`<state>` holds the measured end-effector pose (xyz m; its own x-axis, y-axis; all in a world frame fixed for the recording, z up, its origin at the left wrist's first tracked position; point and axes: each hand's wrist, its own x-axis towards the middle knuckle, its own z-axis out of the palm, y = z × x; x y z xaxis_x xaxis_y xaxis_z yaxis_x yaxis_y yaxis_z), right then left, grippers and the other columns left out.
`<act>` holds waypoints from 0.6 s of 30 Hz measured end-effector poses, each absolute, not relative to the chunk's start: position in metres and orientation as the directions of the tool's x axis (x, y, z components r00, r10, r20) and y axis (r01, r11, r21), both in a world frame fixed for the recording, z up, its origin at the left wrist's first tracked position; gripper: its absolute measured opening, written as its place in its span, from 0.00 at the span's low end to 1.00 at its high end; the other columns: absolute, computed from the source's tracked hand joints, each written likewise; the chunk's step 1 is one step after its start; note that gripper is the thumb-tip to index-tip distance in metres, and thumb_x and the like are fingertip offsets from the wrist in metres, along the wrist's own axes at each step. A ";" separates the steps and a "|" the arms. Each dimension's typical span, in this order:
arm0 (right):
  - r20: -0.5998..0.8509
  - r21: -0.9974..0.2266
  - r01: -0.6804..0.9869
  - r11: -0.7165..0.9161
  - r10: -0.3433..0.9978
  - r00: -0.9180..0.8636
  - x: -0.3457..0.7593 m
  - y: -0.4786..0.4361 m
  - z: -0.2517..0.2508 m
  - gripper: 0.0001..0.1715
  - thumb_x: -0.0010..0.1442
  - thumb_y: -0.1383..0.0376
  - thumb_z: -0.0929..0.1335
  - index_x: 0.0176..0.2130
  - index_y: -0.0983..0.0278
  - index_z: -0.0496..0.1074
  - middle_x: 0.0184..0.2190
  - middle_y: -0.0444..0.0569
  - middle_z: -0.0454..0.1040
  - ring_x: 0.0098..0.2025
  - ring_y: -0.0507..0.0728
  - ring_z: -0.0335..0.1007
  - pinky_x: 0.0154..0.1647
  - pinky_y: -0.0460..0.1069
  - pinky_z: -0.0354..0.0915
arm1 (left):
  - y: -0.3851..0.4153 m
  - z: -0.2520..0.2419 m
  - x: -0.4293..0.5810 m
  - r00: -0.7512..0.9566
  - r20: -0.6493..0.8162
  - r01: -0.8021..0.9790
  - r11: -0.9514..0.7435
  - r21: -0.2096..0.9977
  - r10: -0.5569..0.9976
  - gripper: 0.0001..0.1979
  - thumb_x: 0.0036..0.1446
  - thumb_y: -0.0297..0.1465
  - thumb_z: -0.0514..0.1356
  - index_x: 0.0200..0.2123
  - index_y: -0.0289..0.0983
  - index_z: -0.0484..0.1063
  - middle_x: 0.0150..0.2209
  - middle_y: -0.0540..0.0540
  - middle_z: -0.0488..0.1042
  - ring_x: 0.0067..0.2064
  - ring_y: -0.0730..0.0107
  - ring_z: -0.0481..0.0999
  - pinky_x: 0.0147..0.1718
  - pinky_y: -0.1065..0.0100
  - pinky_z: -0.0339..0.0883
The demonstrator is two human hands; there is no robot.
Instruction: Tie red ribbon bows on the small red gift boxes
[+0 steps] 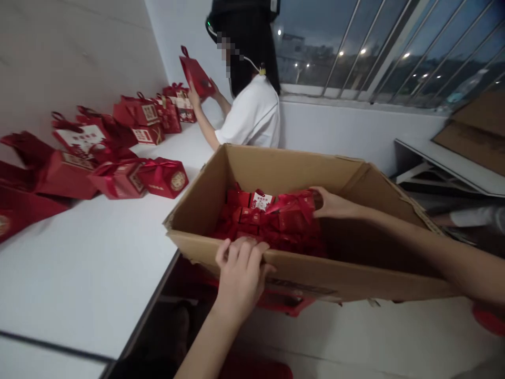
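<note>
A large open cardboard carton (292,266) stands in front of me, its left part filled with red gift boxes (246,216). My left hand (242,263) is closed over the carton's near rim, fingers curled onto the inside. Inside the carton, my right hand (333,204) grips the right end of a red gift box (294,208) tied with a ribbon bow. Its fingertips are partly hidden behind that box. A small white label (261,201) shows among the boxes to its left.
On the white table (90,252) at left stand several red gift boxes (163,176) and gift bags. Beyond it, a co-worker in a white shirt (252,118) holds up a red gift bag (196,76). A red stool (286,300) is under the carton. A barred window (355,47) is behind.
</note>
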<state>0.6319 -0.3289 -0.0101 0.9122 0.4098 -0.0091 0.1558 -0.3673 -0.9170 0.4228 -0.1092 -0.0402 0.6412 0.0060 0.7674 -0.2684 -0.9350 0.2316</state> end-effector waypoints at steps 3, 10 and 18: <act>-0.088 -0.866 0.155 -0.475 0.452 0.888 0.629 -0.335 -0.037 0.46 0.31 0.69 0.76 0.50 0.65 0.60 0.47 0.57 0.69 0.51 0.65 0.67 0.57 0.64 0.59 | -0.111 -0.045 0.425 0.593 0.805 -0.298 -0.927 0.228 0.007 0.07 0.53 0.32 0.59 0.37 0.39 0.68 0.32 0.47 0.71 0.41 0.62 0.68 0.52 0.58 0.44; -0.063 -0.796 0.313 -0.519 0.585 0.809 0.625 -0.344 -0.051 0.53 0.32 0.64 0.77 0.55 0.65 0.56 0.51 0.57 0.64 0.53 0.66 0.64 0.57 0.62 0.58 | -0.105 -0.059 0.437 0.491 0.869 -0.338 -0.933 0.126 -0.061 0.11 0.45 0.30 0.60 0.36 0.39 0.68 0.31 0.48 0.66 0.40 0.63 0.67 0.54 0.59 0.44; -0.181 -0.867 0.107 -0.487 0.508 0.842 0.590 -0.331 -0.098 0.56 0.31 0.65 0.77 0.55 0.66 0.51 0.56 0.60 0.57 0.60 0.67 0.55 0.63 0.61 0.49 | -0.105 -0.062 0.437 0.477 0.878 -0.336 -0.932 0.135 -0.045 0.12 0.44 0.29 0.59 0.36 0.42 0.70 0.32 0.49 0.65 0.39 0.66 0.67 0.56 0.60 0.42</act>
<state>0.5899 -0.3308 -0.0981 0.8419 0.5083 -0.1815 0.1073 -0.4871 -0.8667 0.4366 -0.1049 -0.0619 0.4773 -0.0450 0.8776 -0.3357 -0.9323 0.1348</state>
